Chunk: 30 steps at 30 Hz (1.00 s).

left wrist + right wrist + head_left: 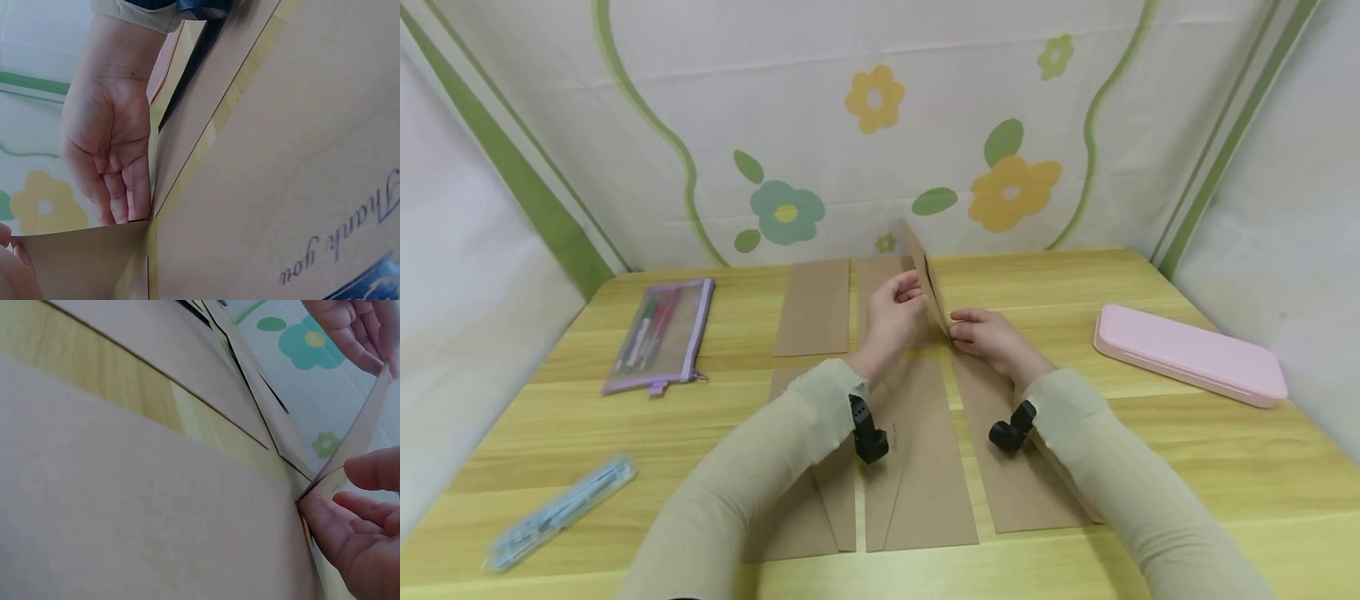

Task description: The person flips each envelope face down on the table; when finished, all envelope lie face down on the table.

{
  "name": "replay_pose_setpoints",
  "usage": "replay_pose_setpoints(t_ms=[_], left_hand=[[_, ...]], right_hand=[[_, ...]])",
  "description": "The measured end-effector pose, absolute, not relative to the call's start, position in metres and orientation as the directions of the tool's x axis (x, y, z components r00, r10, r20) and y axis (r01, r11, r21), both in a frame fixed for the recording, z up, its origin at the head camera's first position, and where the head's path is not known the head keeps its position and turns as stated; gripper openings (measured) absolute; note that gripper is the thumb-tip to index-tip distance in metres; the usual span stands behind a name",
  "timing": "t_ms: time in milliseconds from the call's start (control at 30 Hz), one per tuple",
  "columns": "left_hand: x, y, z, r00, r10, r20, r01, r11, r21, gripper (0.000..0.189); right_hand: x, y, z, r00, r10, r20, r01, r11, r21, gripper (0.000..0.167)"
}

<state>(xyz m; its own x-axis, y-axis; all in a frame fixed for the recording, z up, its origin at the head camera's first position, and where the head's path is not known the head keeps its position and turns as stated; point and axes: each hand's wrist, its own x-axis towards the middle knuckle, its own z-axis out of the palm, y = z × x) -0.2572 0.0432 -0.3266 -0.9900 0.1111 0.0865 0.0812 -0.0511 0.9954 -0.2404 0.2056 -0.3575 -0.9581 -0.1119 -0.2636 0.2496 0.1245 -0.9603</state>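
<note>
A brown paper envelope [930, 287] stands on edge, tilted, between the hands. My left hand [897, 315] pinches its upper edge; in the right wrist view the left hand [359, 331] grips the far end of this envelope [359, 422]. My right hand [992, 337] is at the lower edge, thumb and fingers about the corner in the right wrist view. In the left wrist view, the right hand's [112, 137] fingertips pass behind the envelope's edge. Beneath lie more brown envelopes, including one with a pointed flap [925, 467] and one bearing "Thank you" lettering [350, 234].
A purple-edged mesh zip pouch [681, 333] with pens lies left, and a blue clear-wrapped slim item [561, 512] nearer the front. On the right rests a pink case [1191, 354]. Brown envelopes [812, 308] also lie at the back. A flowered white curtain [820, 108] hangs behind the table.
</note>
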Motion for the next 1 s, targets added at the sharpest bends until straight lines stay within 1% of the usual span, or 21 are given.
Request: replay_pose_setpoints(t_ms=[200, 300, 500, 667, 733, 833, 1000], left_hand=[[-0.258, 0.048, -0.322, -0.981, 0.160, 0.111, 0.111, -0.010, 0.994, 0.039], [-0.258, 0.051, -0.321, -0.976, 0.183, 0.115, 0.115, -0.011, 0.993, 0.039], [-0.261, 0.059, -0.318, -0.969, 0.209, 0.134, 0.138, 0.007, 0.990, 0.039], [-0.262, 0.062, -0.317, -0.963, 0.224, 0.151, 0.160, 0.022, 0.987, 0.039], [-0.261, 0.063, -0.316, -0.961, 0.229, 0.154, 0.165, 0.027, 0.986, 0.039], [-0.261, 0.063, -0.316, -0.961, 0.234, 0.149, 0.162, 0.037, 0.986, 0.038], [-0.262, 0.062, -0.316, -0.961, 0.236, 0.143, 0.158, 0.047, 0.986, 0.039]], right_hand=[[-0.240, 0.205, -0.361, -0.959, -0.123, -0.255, 0.241, 0.118, -0.963, 0.050], [-0.240, 0.204, -0.362, -0.959, -0.119, -0.257, 0.243, 0.119, -0.963, 0.050], [-0.239, 0.204, -0.361, -0.958, -0.108, -0.265, 0.254, 0.104, -0.962, 0.051], [-0.236, 0.206, -0.359, -0.962, -0.126, -0.242, 0.232, 0.094, -0.968, 0.054], [-0.235, 0.206, -0.359, -0.968, -0.125, -0.218, 0.203, 0.120, -0.972, 0.055], [-0.232, 0.205, -0.356, -0.982, -0.091, -0.167, 0.146, 0.206, -0.968, 0.056], [-0.228, 0.195, -0.350, -0.998, 0.058, -0.022, 0.041, 0.355, -0.934, 0.048]])
